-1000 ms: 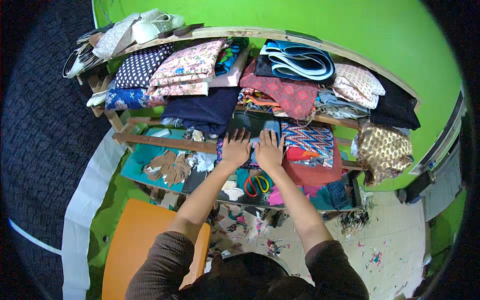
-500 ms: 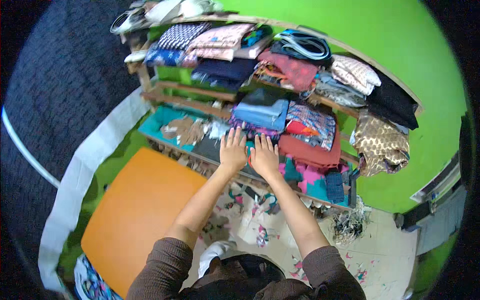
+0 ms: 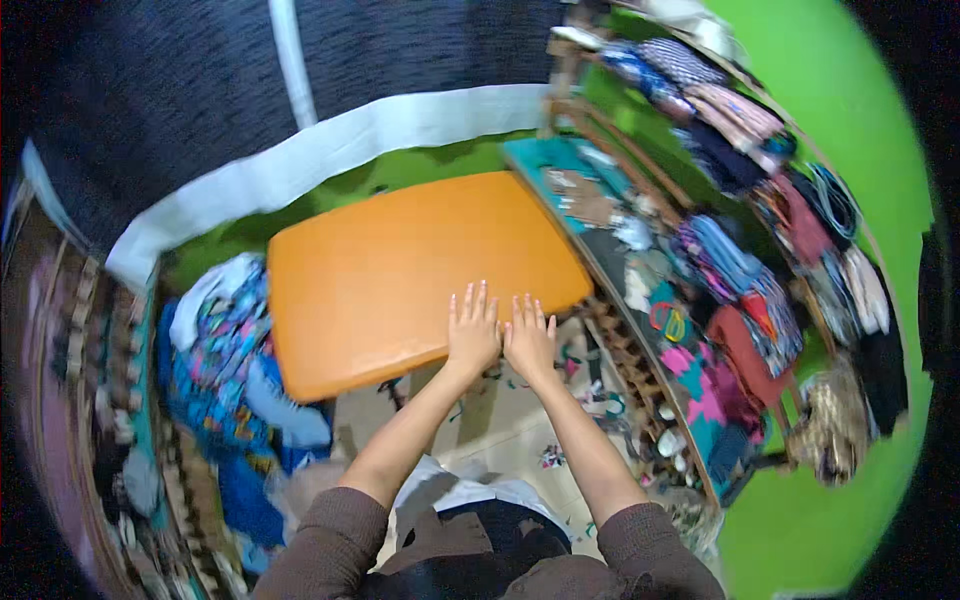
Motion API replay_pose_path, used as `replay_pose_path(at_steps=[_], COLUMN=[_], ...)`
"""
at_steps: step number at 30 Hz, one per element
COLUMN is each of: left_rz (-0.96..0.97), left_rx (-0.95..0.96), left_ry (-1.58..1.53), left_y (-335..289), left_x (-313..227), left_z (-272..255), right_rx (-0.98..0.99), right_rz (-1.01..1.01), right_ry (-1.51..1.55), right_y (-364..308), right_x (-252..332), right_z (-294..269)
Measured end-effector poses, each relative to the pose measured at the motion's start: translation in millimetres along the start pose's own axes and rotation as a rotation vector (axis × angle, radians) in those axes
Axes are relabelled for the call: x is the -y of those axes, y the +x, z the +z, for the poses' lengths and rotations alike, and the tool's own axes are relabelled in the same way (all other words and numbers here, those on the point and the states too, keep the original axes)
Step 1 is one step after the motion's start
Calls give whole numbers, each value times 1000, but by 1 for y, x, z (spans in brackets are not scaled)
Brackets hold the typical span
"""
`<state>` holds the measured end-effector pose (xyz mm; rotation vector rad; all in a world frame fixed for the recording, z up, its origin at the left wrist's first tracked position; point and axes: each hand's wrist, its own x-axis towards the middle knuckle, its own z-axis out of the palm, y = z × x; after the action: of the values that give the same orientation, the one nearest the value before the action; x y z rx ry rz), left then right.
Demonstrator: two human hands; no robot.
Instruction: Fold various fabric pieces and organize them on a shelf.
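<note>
Both my hands stretch out in front of me, palms down, fingers extended and slightly spread. My left hand [image 3: 473,335] appears over the near edge of an orange table [image 3: 400,260] with rounded corners. Close beside it, thumbs nearly meeting, is my right hand [image 3: 530,345], by the table's near right part. Neither holds anything. Whether they touch the tabletop or hover above it I cannot tell. To their right, a looped red and yellow-green object [image 3: 668,320], perhaps scissors handles, lies among scraps on a long shelf board [image 3: 605,245].
Folded fabrics [image 3: 735,265] crowd the wooden rack on the right. A heap of patterned cloth [image 3: 225,335] lies left of the table. Scraps [image 3: 552,456] litter the tiled floor. Another cluttered rack [image 3: 125,400] stands at far left, and a dark curtain [image 3: 420,50] hangs behind.
My view has turned left, so the orange table now lies before my hands and the fabric rack has shifted right. Both hands keep the same outstretched pose.
</note>
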<state>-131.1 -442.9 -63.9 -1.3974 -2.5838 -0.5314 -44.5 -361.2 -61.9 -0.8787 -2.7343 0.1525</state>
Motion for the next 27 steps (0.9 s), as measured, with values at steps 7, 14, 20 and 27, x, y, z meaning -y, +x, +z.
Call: replay_pose_path(at_steps=[7, 14, 20, 27], left_rz=[-499, -840, -980, -996], left_rx=[41, 132, 105, 45], left_ry=[-2, 91, 89, 75], left_y=[-163, -312, -351, -326], left_x=[156, 257, 305, 357], left_z=[-37, -91, -124, -130], right_rx=[220, 426, 461, 454], right_rz=[-450, -723, -890, -903], right_ry=[74, 170, 281, 345], right_y=[-35, -109, -126, -86], right_x=[187, 344, 422, 469], right_z=[61, 112, 125, 142])
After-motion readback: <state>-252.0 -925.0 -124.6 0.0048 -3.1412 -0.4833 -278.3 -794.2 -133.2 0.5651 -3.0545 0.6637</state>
